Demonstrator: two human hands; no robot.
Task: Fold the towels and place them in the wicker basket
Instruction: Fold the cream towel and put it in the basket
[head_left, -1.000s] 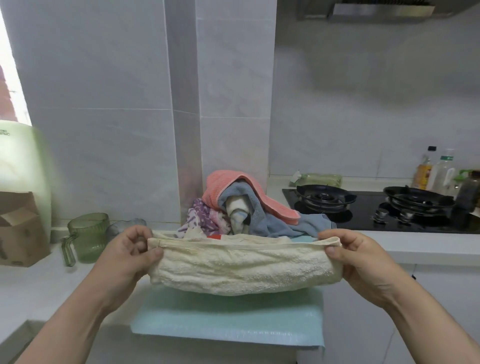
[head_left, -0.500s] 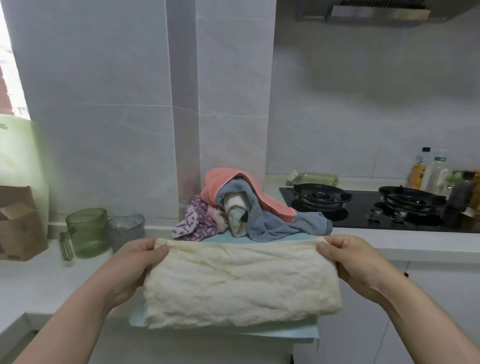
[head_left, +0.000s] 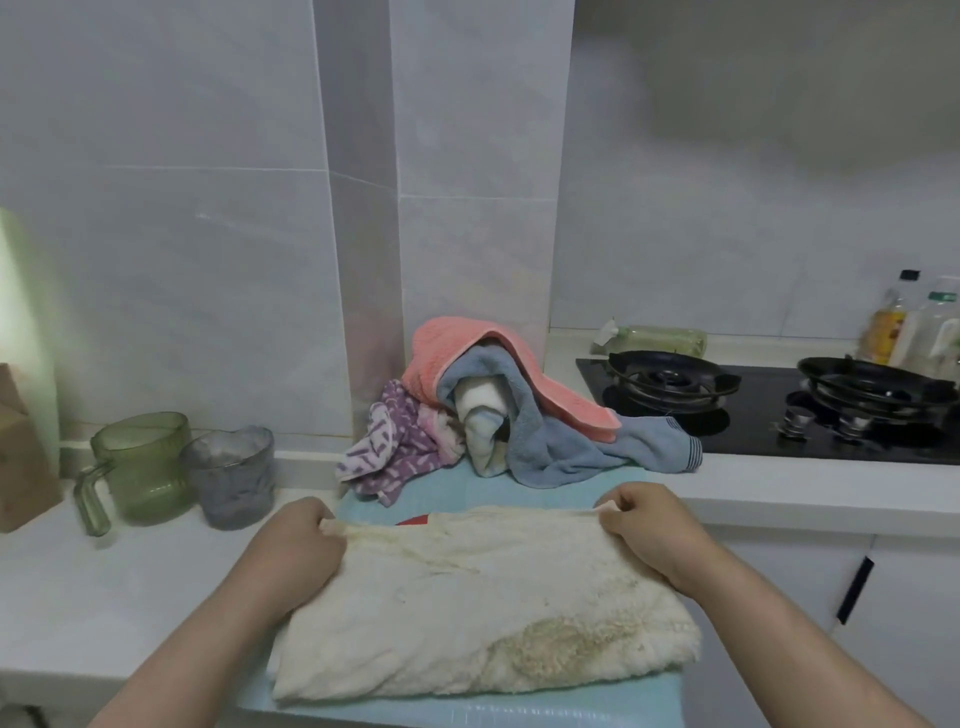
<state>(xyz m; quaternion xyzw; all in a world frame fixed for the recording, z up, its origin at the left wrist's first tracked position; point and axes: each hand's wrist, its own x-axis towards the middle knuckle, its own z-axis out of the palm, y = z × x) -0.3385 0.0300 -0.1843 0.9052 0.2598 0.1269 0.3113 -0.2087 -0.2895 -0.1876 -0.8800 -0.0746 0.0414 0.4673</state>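
A white stone counter (head_left: 130, 587) runs along pale grey tiled walls (head_left: 166, 234), and a light blue mat (head_left: 483, 488) lies over its near edge. On the mat a folded cream terry towel (head_left: 483, 608) lies flat. The left hand (head_left: 298, 545) pinches the towel's far left corner between thumb and curled fingers, and the right hand (head_left: 649, 530) pinches the far right corner the same way. Behind it, toward the counter's back edge, sits a heap of unfolded towels (head_left: 509, 410): coral pink on top, grey-blue beneath, purple patterned at the left. At the back left stand a green ribbed glass jug (head_left: 137, 467) and a grey glass cup (head_left: 231, 475), touching. A black gas hob (head_left: 769, 410) fills the right end, with bottles (head_left: 914, 322) at the back right corner.
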